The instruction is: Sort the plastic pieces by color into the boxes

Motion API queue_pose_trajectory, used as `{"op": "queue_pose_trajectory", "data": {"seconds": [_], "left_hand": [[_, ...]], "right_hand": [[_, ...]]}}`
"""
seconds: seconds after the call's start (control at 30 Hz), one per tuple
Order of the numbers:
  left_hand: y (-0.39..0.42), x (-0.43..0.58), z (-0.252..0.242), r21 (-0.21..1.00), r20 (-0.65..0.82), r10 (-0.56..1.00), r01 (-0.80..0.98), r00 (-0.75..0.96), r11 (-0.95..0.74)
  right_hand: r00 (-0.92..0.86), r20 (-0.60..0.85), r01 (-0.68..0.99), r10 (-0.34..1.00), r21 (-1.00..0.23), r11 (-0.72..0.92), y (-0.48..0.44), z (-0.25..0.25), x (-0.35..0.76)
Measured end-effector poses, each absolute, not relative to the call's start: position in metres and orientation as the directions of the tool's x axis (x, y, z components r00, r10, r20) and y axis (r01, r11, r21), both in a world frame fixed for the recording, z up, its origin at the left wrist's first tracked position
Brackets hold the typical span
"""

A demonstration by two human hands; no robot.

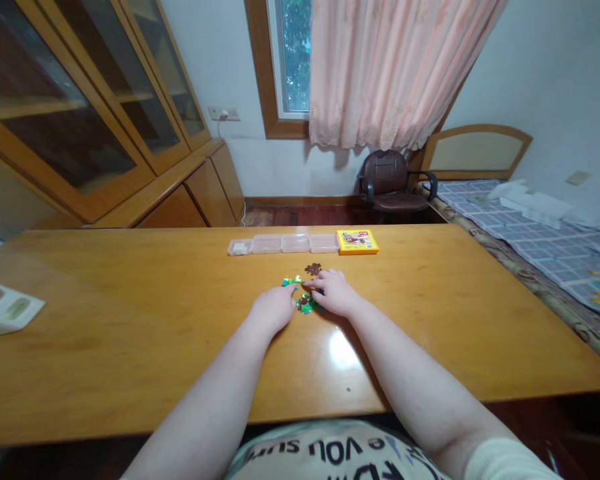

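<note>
Small colourful pieces, like tiny building bricks, lie on the wooden table between my hands. A mixed green, brown and blue pile (306, 304) is nearest to me. Beyond it lies a yellow, blue and green group (291, 281), and past that a brown heap (313, 269). My left hand (275, 308) rests at the left of the pieces, index finger stretched towards them, the other fingers partly hidden. From the right, my right hand (335, 292) reaches over the pieces with its fingers apart, covering some of them. No held piece shows in either hand.
Clear plastic trays (295, 243) stand in a row near the table's (145, 320) far edge, beside a yellow box (358, 242). A white object (7, 308) is at the far left. Beyond the table are a chair (387, 177), a bed (520, 213) and a cabinet (175, 200).
</note>
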State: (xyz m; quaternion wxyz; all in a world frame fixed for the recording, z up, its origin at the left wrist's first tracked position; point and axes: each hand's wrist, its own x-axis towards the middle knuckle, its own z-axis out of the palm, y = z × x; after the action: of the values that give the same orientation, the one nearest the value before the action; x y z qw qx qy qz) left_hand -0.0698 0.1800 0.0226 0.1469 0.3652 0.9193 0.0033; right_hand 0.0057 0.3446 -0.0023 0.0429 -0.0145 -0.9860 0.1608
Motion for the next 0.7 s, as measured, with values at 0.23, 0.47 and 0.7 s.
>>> {"op": "queue_pose_trajectory", "data": {"seconds": [0.23, 0.47, 0.7], "left_hand": [[0.1785, -0.0682, 0.0259, 0.176, -0.191, 0.773, 0.753, -0.605, 0.634], [0.1785, -0.0709, 0.0228, 0.161, -0.201, 0.777, 0.762, -0.597, 0.627], [0.1785, -0.068, 0.0255, 0.19, -0.167, 0.797, 0.774, -0.58, 0.604]], "right_hand": [[-0.988, 0.133, 0.032, 0.084, -0.349, 0.936, 0.3516, -0.0033, 0.0057], [-0.977, 0.194, -0.154, -0.083, -0.384, 0.91, 0.3515, -0.0017, 0.0084], [-0.97, 0.196, -0.204, -0.142, -0.345, 0.916, 0.3527, 0.001, 0.0091]]}}
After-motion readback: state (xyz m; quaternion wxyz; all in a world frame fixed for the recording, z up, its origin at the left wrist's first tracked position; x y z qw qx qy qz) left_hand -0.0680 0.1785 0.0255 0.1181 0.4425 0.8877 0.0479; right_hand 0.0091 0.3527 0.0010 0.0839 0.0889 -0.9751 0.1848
